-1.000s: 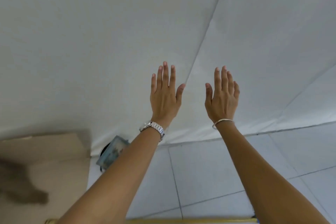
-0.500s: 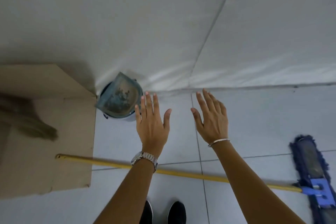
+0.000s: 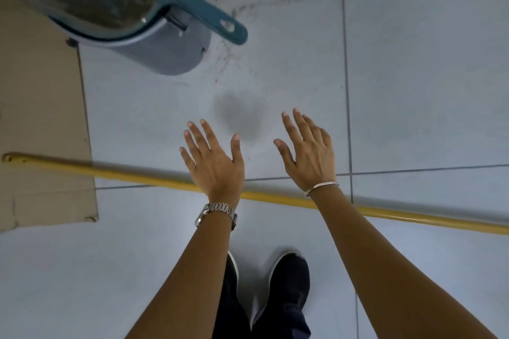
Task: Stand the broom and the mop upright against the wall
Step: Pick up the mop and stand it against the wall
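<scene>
We look straight down at a pale tiled floor [image 3: 413, 91], and a long yellow pole [image 3: 137, 175] lies flat on it, running from the far left, where its tip rests on a sheet of cardboard [image 3: 41, 118], down toward the near right edge. Both our hands hang above it, palms down and empty. Our left hand [image 3: 213, 164], with a metal watch [image 3: 216, 212] at the wrist, has its fingers spread apart, and the pole passes under the heel of that hand, so the fingertips reach beyond it on the far side. Our right hand [image 3: 309, 155], wearing a thin bangle [image 3: 322, 186], is also spread wide; the pole crosses beneath its forearm, nearer to us than the fingers. Neither hand touches the pole. At far left stands a grey bucket [image 3: 165, 55] with a teal dustpan [image 3: 192, 5] resting on it. Two dark shoes [image 3: 289, 281] show below.
</scene>
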Motion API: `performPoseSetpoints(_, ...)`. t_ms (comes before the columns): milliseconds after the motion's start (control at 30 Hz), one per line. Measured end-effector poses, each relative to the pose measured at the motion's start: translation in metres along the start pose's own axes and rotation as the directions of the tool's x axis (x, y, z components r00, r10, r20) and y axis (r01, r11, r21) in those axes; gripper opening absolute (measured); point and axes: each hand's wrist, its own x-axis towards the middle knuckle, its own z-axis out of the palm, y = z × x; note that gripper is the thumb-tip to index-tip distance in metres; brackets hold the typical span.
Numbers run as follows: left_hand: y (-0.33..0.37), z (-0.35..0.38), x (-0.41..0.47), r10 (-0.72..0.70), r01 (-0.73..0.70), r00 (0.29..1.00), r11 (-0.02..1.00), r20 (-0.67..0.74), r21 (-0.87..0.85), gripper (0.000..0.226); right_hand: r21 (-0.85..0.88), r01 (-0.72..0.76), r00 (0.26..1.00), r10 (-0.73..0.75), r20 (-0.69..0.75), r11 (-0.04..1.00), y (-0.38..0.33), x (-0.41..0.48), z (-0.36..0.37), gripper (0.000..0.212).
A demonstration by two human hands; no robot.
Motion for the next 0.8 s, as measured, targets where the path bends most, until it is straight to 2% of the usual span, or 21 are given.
performPoseSetpoints(133, -0.024, 0.036, -0.005, -0.275, 0.275, 0.961, 0.956, 0.019, -0.105, 0.075, 0.064, 0.014, 0.991, -0.022, 0.128, 0.998, 0.0, -0.018, 0.05, 0.054)
performPoseSetpoints(200, -0.029, 0.042, -0.003, -0.483, 0.473, 0.876, 0.856, 0.006, -0.21, 0.077, 0.122, 0.011, 0.979, -0.036, 0.2, 0.992, -0.002, -0.026, 0.066, 0.054)
performPoseSetpoints(233, -0.032, 0.044, -0.001, -0.593, 0.575, 0.804, 0.766, 0.029, -0.286, 0.079, 0.134, 0.025, 0.971, -0.056, 0.234, 0.991, -0.004, -0.03, 0.074, 0.054)
performPoseSetpoints(300, -0.038, 0.045, 0.008, -0.778, 0.73, 0.616, 0.507, 0.12, -0.459, 0.081, 0.126, 0.081, 0.946, -0.116, 0.304, 0.989, -0.007, -0.036, 0.084, 0.055)
performPoseSetpoints(367, -0.043, 0.042, 0.018, -0.862, 0.788, 0.454, 0.269, 0.227, -0.554, 0.076, 0.111, 0.124, 0.917, -0.157, 0.366, 0.986, -0.009, -0.038, 0.089, 0.055)
performPoseSetpoints(400, -0.045, 0.041, 0.022, -0.868, 0.804, 0.418, 0.215, 0.268, -0.555, 0.072, 0.107, 0.132, 0.907, -0.164, 0.389, 0.985, -0.011, -0.039, 0.09, 0.054)
performPoseSetpoints(500, -0.051, 0.034, 0.029, -0.855, 0.833, 0.373, 0.137, 0.361, -0.537, 0.065, 0.113, 0.114, 0.865, -0.154, 0.477, 0.987, -0.015, -0.041, 0.09, 0.051)
performPoseSetpoints(633, -0.066, 0.029, 0.037, -0.715, 0.832, 0.305, -0.122, 0.629, -0.542, 0.06, 0.03, 0.168, 0.761, -0.149, 0.632, 0.985, -0.019, -0.041, 0.09, 0.047)
performPoseSetpoints(700, -0.076, 0.029, 0.037, -0.648, 0.83, 0.298, -0.186, 0.701, -0.525, 0.058, 0.028, 0.142, 0.731, -0.124, 0.671, 0.989, -0.02, -0.042, 0.093, 0.048)
performPoseSetpoints(800, -0.087, 0.026, 0.029, -0.588, 0.811, 0.309, -0.247, 0.747, -0.53, 0.052, 0.027, 0.081, 0.749, -0.079, 0.658, 0.996, -0.024, -0.045, 0.095, 0.048)
